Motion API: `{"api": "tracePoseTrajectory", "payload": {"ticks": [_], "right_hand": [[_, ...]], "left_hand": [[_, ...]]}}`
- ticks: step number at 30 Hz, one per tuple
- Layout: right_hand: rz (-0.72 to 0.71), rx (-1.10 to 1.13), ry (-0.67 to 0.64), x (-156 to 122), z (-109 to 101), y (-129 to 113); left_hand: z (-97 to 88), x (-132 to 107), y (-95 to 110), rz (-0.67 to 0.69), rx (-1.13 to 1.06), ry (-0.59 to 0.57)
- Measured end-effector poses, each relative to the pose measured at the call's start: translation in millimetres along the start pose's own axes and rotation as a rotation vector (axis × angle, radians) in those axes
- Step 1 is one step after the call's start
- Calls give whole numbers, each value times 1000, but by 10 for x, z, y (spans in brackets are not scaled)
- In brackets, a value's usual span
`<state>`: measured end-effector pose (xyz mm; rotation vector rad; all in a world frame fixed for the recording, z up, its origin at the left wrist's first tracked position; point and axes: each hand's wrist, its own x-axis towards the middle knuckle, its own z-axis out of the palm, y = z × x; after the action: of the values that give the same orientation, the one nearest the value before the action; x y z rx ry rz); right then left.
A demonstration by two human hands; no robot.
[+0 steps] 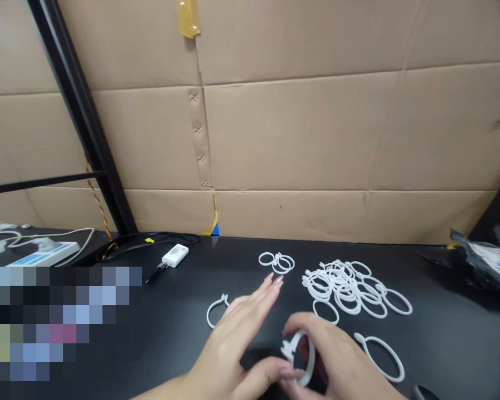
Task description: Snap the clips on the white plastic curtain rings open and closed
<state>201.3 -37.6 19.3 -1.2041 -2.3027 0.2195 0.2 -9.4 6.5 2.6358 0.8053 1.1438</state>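
My right hand (333, 355) is closed around a white plastic ring (310, 361) with a small notched clasp on its left side. My left hand (237, 339) has its fingers stretched out flat above the table, and its thumb reaches the lower part of the same ring, near my right fingertips. Partly behind the left hand lies a single white ring (210, 314). Beyond the right hand is a loose pile of several white rings (344, 286). Another ring (385, 355) rests to the right of that hand, and a small group of rings (281, 264) lies farther back.
The black table (162, 322) meets a cardboard wall (295, 139). At the back left are a white adapter (175, 255), black cable and a power strip (45, 254) beside a black metal frame (79, 111). A black plastic bag (483, 266) lies far right. Pixelation hides the lower left.
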Motion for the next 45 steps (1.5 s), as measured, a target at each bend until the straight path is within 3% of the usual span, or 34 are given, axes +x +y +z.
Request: {"api": "tracePoseTrajectory", "payload": {"ticks": [5, 9, 12, 16, 22, 34, 45], "right_hand": [[178, -30, 95, 141, -56, 269], [197, -62, 140, 196, -132, 394], [148, -72, 143, 196, -158, 368], [51, -91, 168, 169, -156, 282], [-19, -142, 172, 131, -128, 256], [191, -61, 150, 132, -48, 367], [118, -42, 194, 190, -120, 332]], "left_hand": [[19, 69, -88, -528, 205, -142], [96, 100, -285, -692, 409, -336], [158, 53, -411, -667, 396, -330], [246, -58, -532, -556, 313, -212], [306, -94, -592, -524, 266, -176], [189, 32, -537, -527, 131, -121], [143, 28, -487, -458, -87, -49]]}}
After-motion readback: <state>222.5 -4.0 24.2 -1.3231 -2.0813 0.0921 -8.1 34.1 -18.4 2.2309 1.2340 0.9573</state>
